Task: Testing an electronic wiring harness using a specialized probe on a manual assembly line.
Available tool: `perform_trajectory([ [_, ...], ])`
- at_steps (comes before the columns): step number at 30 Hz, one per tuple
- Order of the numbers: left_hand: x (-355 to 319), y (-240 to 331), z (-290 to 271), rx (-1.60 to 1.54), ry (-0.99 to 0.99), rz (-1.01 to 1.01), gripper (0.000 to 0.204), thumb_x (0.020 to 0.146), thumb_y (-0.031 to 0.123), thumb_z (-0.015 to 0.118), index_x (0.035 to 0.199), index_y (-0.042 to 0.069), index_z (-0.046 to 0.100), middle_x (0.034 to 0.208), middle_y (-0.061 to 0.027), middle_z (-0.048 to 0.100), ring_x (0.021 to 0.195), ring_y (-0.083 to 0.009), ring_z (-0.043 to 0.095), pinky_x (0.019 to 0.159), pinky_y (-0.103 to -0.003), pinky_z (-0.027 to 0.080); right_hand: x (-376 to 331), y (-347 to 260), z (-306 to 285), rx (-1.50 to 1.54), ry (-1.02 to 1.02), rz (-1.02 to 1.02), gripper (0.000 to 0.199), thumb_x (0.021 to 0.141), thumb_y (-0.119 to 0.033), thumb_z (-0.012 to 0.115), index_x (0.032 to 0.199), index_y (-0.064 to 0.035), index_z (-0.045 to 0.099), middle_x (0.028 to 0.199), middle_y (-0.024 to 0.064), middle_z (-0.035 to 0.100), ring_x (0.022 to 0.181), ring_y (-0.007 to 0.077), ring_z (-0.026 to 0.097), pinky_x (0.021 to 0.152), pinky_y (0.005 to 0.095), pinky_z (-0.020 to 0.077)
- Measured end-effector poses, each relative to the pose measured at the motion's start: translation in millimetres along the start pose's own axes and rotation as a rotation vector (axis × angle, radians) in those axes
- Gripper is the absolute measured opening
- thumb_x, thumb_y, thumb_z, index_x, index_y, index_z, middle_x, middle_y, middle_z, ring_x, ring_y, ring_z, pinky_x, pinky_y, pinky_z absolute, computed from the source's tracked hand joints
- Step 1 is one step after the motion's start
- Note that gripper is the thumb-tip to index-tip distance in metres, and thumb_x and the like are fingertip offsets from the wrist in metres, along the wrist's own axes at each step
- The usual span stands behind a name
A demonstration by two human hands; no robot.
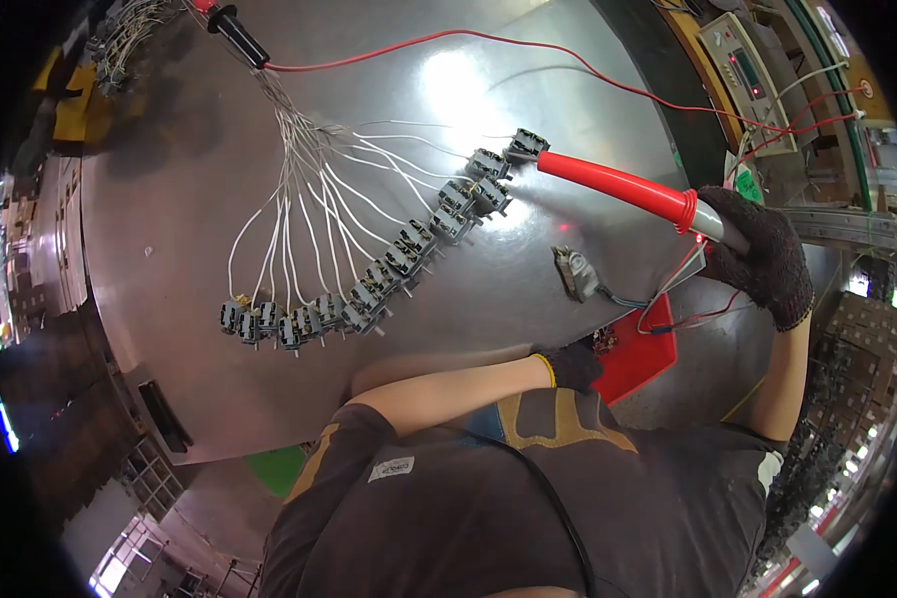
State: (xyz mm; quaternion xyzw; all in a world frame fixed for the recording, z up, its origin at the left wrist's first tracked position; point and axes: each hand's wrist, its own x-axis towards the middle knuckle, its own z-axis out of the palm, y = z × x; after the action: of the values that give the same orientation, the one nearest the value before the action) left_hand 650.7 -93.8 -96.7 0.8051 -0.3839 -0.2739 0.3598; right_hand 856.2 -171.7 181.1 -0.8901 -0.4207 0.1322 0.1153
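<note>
At the upper right I see a beige tester box (746, 80) standing beside the metal table; its small dark screen (746, 70) shows red lighted digits. Just below it I see a small green and white label (747, 185). On the dark shirt there is a small white rectangular label (393, 467).

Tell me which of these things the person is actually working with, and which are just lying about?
In use:
- red probe, held in the gloved right hand, tip at the end of the row
- row of grey connectors on white wires
- red tray, beside the gloved left hand

Lying about:
- black-handled probe on a red lead
- small grey part
- test meter
</note>
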Motion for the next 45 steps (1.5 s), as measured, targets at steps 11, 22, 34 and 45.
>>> perform_trajectory([
  [11,4.0,-5.2,13.2,0.007,0.023,0.030,0.020,0.076,0.017,0.071,0.087,0.001,0.073,0.085,-0.0192,0.073,0.080,-0.0378,0.072,0.066,-0.052,0.054,4.2,-5.1,1.5,0.036,-0.016,-0.008,0.058,0.073,-0.009,0.073,0.130,-0.0069,0.065,0.106,0.0182,0.074,0.093,0.0353,0.075,0.083,0.0415,0.0577],
  [22,5.8,-4.9,10.0,0.048,-0.081,-0.023,0.036,0.082,0.040,0.069,0.093,0.005,0.073,0.091,-0.0166,0.073,0.084,-0.0365,0.071,0.073,-0.053,0.053,-11.9,-7.2,-0.8,0.063,0.021,-0.028,0.060,0.070,-0.010,0.070,0.130,-0.0056,0.064,0.106,0.0188,0.073,0.091,0.0353,0.074,0.082,0.0401,0.0564],
  [34,5.9,-10.6,20.1,0.047,-0.002,0.030,0.039,0.084,0.041,0.067,0.096,0.005,0.073,0.094,-0.0176,0.074,0.089,-0.0368,0.071,0.079,-0.052,0.053,-26.5,-12.0,1.2,0.010,0.009,-0.014,0.063,0.067,-0.012,0.072,0.129,-0.0066,0.065,0.102,0.0206,0.073,0.086,0.0392,0.072,0.077,0.0419,0.0559],
  [45,-6.5,0.3,-4.7,0.024,-0.112,-0.005,0.030,0.079,0.022,0.064,0.103,0.004,0.070,0.097,-0.0196,0.071,0.090,-0.0387,0.070,0.077,-0.052,0.051,-22.8,-18.5,4.1,-0.006,-0.040,0.039,0.061,0.068,-0.013,0.074,0.129,-0.0076,0.065,0.099,0.0206,0.073,0.082,0.0378,0.072,0.075,0.0416,0.0558],
])
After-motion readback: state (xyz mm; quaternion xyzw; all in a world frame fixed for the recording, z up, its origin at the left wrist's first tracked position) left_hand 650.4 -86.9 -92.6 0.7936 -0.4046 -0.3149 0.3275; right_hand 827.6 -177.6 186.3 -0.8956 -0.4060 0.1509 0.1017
